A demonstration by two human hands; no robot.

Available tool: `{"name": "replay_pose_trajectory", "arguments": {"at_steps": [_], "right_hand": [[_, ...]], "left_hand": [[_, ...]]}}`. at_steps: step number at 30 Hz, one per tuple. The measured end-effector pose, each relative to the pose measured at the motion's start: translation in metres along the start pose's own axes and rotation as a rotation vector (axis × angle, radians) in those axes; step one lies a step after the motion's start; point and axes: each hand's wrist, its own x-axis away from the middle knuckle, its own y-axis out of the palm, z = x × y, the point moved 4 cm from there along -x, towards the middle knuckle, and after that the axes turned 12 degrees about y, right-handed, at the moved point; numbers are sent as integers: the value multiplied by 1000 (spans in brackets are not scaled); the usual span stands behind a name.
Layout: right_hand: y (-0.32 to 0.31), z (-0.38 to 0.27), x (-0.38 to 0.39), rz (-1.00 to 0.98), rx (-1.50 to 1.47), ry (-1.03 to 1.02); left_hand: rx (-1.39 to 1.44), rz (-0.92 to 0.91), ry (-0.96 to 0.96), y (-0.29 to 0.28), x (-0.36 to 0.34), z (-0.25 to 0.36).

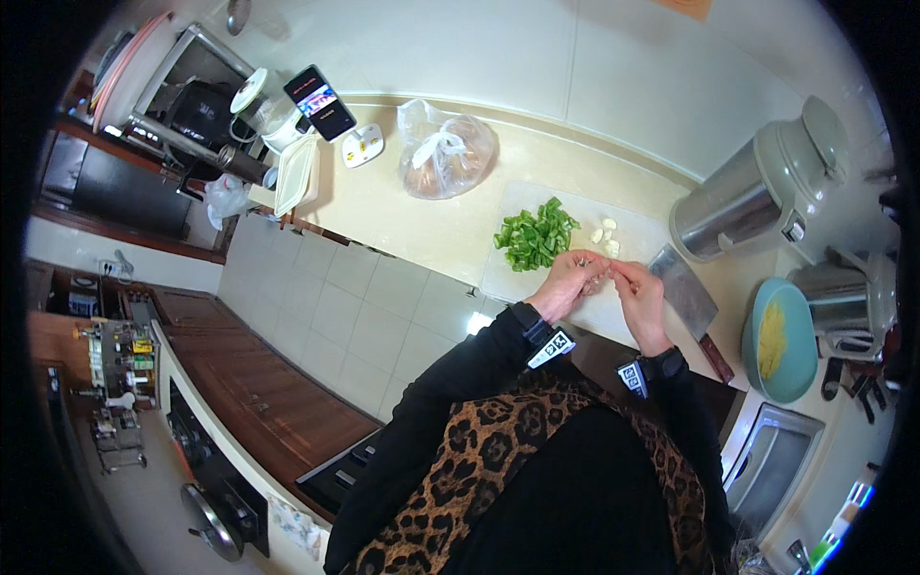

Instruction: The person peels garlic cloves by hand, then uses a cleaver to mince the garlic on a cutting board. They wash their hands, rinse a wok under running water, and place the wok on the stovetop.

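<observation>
Over the near part of a white cutting board, my left hand and my right hand meet at the fingertips. Both are closed in a pinch. Whatever sits between the fingers is small and mostly hidden. Papery bits, like garlic skin, show by the left fingers. Just beyond the hands lie several peeled garlic cloves. A pile of chopped green peppers rests to their left on the board. Right of my right hand, a cleaver lies flat, its brown handle pointing toward me.
A blue-green bowl with yellow shreds stands at right, near a steel pot. Left of the board sit a knotted plastic bag and a propped phone. A sink lies at lower right.
</observation>
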Motion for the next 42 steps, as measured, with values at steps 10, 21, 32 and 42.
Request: {"name": "replay_pose_trajectory", "arguments": {"at_steps": [10,21,32,42], "right_hand": [[2,-7,4,-7,34,-73],[-35,33,11,60,559,-158],[-30,48,9,12,482,-125],[-29,55,5,10,308,-94]], "left_hand": [[189,-30,-87,-1,-3,-2],[309,-91,-82,1,-2,-1],[378,-145,-83,4,-5,-5],[353,-132,-53,2,-2,-5]]}}
